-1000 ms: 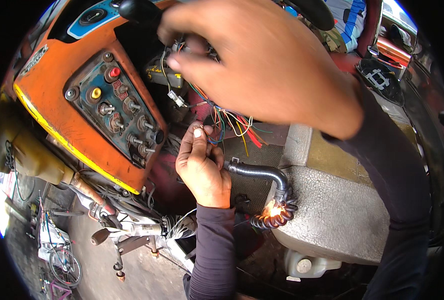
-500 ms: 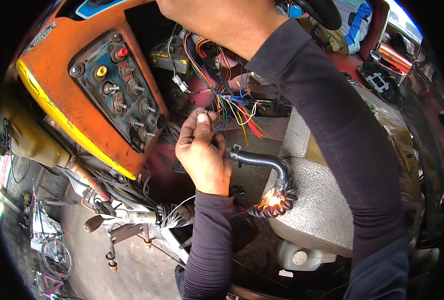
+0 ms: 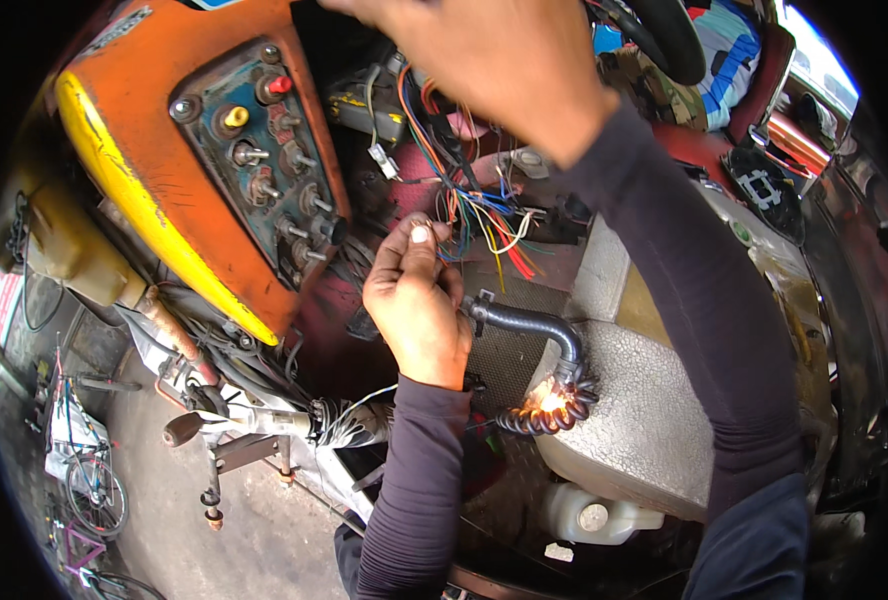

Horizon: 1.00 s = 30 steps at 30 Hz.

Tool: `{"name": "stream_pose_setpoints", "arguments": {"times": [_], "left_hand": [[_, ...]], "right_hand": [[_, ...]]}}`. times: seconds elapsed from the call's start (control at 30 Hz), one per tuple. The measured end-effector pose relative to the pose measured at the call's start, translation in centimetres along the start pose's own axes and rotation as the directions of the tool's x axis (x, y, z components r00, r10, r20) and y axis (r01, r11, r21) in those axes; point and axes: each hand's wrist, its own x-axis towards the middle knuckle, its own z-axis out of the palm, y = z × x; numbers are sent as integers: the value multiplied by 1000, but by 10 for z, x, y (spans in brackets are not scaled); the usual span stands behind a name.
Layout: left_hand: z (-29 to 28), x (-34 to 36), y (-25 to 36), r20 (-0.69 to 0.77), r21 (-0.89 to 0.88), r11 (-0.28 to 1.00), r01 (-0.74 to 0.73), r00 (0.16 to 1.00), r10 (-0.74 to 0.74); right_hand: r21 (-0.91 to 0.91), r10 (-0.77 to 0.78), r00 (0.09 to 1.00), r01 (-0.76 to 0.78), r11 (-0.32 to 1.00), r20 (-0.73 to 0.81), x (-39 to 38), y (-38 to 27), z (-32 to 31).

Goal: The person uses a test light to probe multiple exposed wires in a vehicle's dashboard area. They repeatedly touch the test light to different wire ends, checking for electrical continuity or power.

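Note:
My left hand (image 3: 419, 300) is closed, with thumb and fingertips pinched together beside a loose bundle of coloured wires (image 3: 474, 205). Whatever is between those fingertips is too small to make out. My right hand (image 3: 514, 65) reaches across above the wires, blurred by motion, and its fingers run toward the top edge of the picture. I cannot see whether it holds anything. Red, white, blue, yellow and green wire ends fan out just right of my left fingertips. A white plug connector (image 3: 382, 160) hangs on a wire to the left of the bundle.
An orange and yellow panel (image 3: 154, 110) with several toggle switches (image 3: 299, 160) stands at the left. A grey seat (image 3: 634, 400) is at the right, with a black hose (image 3: 529, 320) and coiled cable (image 3: 554, 415) before it. Below lies a whitish plastic container (image 3: 604, 515).
My right hand has shifted right and toward me, and is now blurred. The left hand keeps its pinch by the wires. The whole view has moved slightly.

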Motion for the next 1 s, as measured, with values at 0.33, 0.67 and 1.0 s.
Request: {"name": "stream_pose_setpoints", "arguments": {"times": [0.33,0.67,1.0], "left_hand": [[-5,-7,1,4,-78,996,52,999,-52],[-18,-2,-2,112,-135,961,240,968,-226],[-38,6,-3,96,76,988,137,985,-144]], "right_hand": [[-201,290,174,-401,894,941,-133,-33,-105],[-350,355,-17,-210,913,935,-75,56,-174],[-470,375,347,247,847,859,-106,72,-171]]}}
